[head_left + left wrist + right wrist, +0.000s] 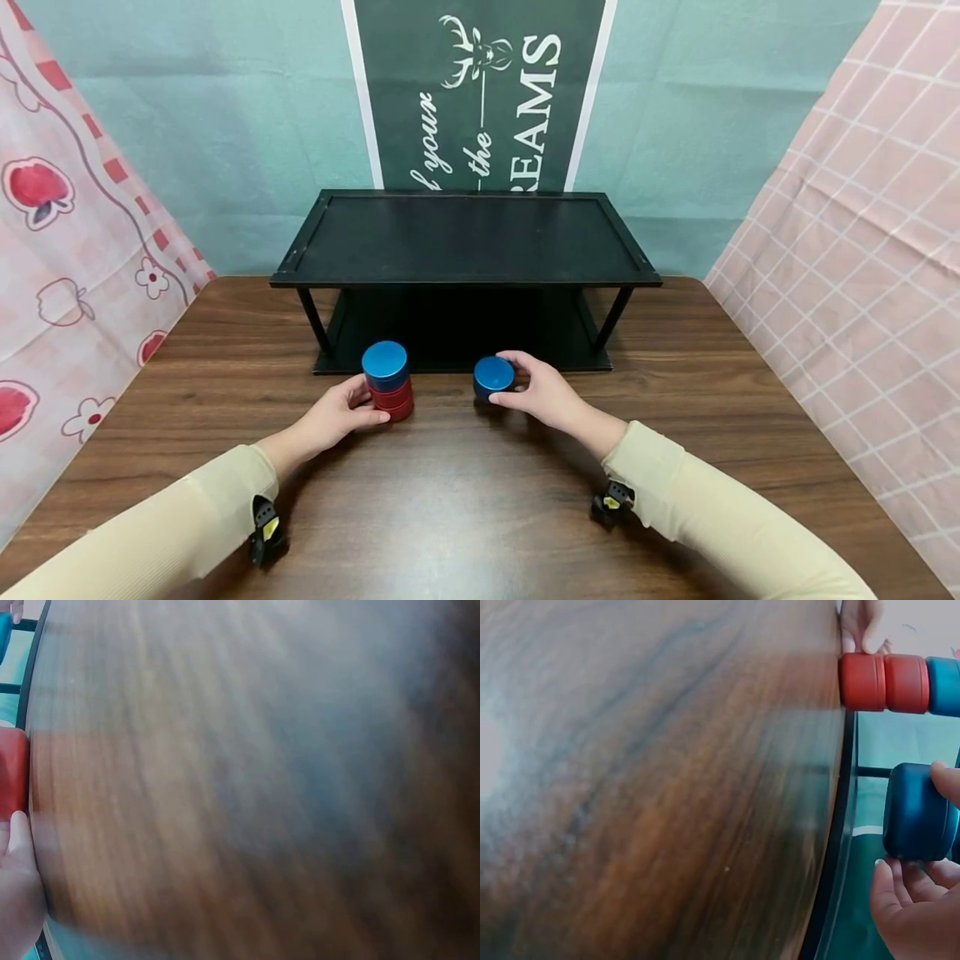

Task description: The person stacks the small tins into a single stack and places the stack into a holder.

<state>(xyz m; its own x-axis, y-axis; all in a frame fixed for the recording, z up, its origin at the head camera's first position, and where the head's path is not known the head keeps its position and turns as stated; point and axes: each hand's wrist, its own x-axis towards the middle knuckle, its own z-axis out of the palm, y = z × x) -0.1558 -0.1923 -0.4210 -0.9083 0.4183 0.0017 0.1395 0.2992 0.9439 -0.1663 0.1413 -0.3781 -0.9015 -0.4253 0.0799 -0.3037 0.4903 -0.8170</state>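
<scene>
A stack of round tins stands on the table in the head view, a blue tin point(385, 365) on top of two red tins point(393, 398). My left hand point(333, 417) curls its fingers and thumb round the red part of the stack. To the right, my right hand point(547, 393) pinches a separate blue tin point(493, 375) between thumb and fingers. The right wrist view shows this blue tin point(919, 812) slightly off the table. Only a red tin point(12, 771) and part of the left hand point(19, 900) show clearly at the left wrist view's edge.
Behind both hands stands a black two-level shelf point(465, 242) on the wooden table point(450, 517). A teal cloth point(247, 125) with a dark printed banner point(480, 100) hangs behind it, and patterned pink cloths hang at both sides.
</scene>
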